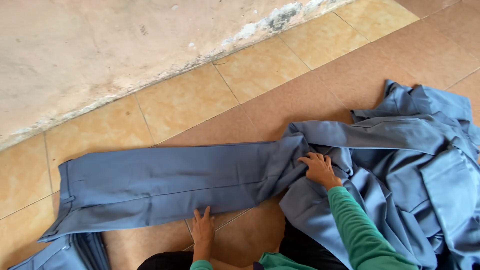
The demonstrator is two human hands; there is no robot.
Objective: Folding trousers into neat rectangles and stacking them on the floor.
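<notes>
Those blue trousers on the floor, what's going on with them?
A person in green sleeves is handling a pair of blue trousers spread flat on the tiled floor beside a wall. The left hand presses flat on the near edge of the trousers. The right hand rests on the bunched fabric where the trousers meet a rumpled pile of blue garments. More blue cloth lies at the lower left.

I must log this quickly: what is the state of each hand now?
Left hand: open, flat on the edge of the blue trousers.
Right hand: fingers curled into the bunched blue cloth; a firm grip cannot be told.
</notes>
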